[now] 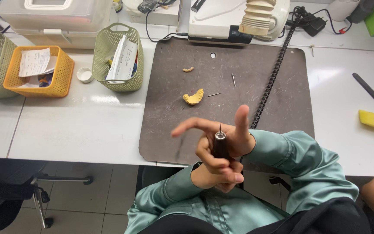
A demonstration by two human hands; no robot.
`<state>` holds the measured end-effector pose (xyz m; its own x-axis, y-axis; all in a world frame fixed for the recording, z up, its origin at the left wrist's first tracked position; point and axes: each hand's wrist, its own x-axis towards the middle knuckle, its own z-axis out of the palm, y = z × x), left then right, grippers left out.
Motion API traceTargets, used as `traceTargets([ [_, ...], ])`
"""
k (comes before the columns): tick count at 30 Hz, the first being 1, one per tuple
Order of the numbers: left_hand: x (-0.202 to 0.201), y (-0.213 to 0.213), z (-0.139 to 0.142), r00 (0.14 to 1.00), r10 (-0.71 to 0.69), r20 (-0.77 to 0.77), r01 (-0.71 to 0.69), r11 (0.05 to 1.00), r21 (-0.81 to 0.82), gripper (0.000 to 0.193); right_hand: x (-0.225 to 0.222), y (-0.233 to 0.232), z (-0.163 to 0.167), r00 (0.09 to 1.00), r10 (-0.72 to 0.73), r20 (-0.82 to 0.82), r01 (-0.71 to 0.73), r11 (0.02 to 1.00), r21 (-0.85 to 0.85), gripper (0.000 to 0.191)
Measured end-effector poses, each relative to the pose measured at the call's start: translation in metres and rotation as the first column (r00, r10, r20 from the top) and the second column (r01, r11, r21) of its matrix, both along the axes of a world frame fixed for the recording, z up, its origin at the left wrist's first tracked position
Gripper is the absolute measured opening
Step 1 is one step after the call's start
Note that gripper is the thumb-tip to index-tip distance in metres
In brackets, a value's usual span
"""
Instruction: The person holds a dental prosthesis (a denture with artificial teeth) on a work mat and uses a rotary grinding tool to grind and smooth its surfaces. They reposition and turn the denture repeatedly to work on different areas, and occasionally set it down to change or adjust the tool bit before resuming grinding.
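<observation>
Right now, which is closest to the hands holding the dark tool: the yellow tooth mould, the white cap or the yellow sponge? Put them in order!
From the hands:
1. Yellow tooth mould, straight ahead on the dark mat.
2. Yellow sponge, far right.
3. White cap, far left between baskets.

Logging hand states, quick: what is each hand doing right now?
Left hand: closed around the dark rotary handpiece, bur tip up.
Right hand: open, fingers spread, touching the handpiece near its top.
</observation>
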<state>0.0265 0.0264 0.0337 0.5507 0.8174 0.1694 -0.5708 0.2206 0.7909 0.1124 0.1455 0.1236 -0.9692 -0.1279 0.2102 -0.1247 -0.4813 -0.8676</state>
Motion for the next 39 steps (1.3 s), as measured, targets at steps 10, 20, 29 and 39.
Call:
traceTargets([
  [10, -0.026, -0.002, 0.017, 0.947, 0.298, -0.12, -0.313, 0.94, -0.136, 0.026, 0.019, 0.041, -0.004, 0.684, 0.154, -0.713, 0.703, -0.399, 0.589, 0.077],
  [20, -0.036, 0.007, 0.018, 0.971, 0.138, -0.194, -0.184, 0.952, -0.245, 0.032, 0.026, 0.04, -0.017, 0.848, -0.057, -0.527, 0.529, 0.167, 0.832, 0.065],
  [29, -0.036, 0.004, 0.035, 0.957, 0.049, -0.285, -0.022, 0.995, 0.097, 0.044, 0.025, 0.047, -0.039, 0.613, -0.124, -0.781, 0.79, 0.098, 0.605, 0.049],
  [39, -0.118, 0.047, 0.053, -0.148, 0.893, -0.426, 0.135, 0.445, 0.885, 0.037, 0.022, 0.073, -0.083, 0.557, -0.697, -0.451, 0.822, 0.385, 0.42, 0.04],
])
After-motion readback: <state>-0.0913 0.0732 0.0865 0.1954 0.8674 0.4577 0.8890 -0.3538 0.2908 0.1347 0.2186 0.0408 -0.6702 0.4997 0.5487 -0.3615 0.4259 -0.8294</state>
